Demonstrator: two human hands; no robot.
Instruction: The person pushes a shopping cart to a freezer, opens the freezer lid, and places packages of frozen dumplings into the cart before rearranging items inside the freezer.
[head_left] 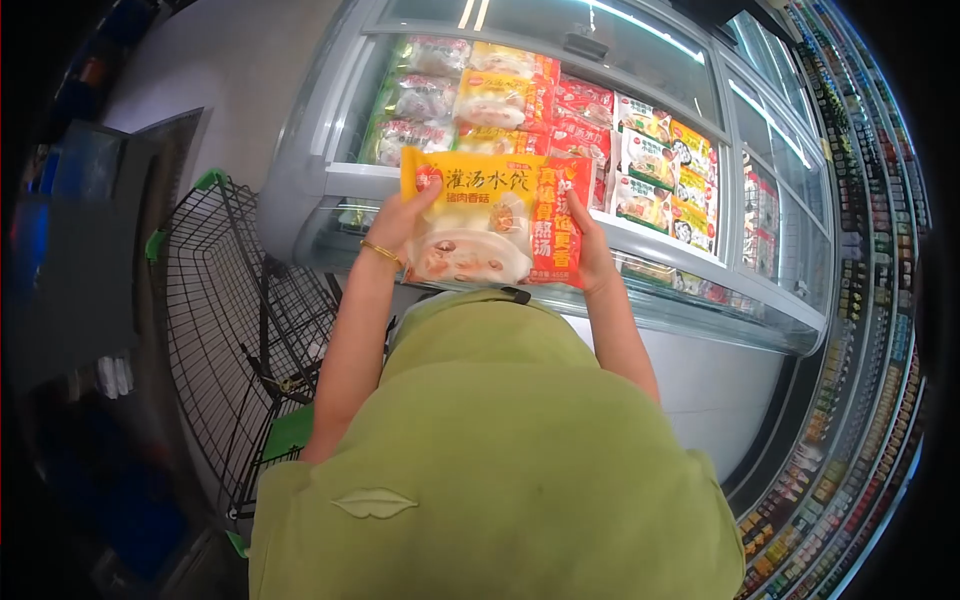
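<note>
Between my two hands is a yellow and red bag of frozen dumplings [475,225], its printed front facing up toward me. My left hand [407,215] grips the bag's left edge, thumb on the front. On the opposite edge, my right hand [592,240] is closed around the red side panel, thumb also on top. The fingers behind the bag are hidden. Just beyond it stands a lit freezer cabinet [640,236] holding rows of frozen food bags, among them a similar yellow bag [495,100] and a red bag [583,103].
A wire shopping cart [225,250] with green corners stands close on my left. The freezer's glass lid [640,45] spans the top of the cabinet. Shelves packed with small goods [880,330] run along the right. Grey floor [170,70] shows at the upper left.
</note>
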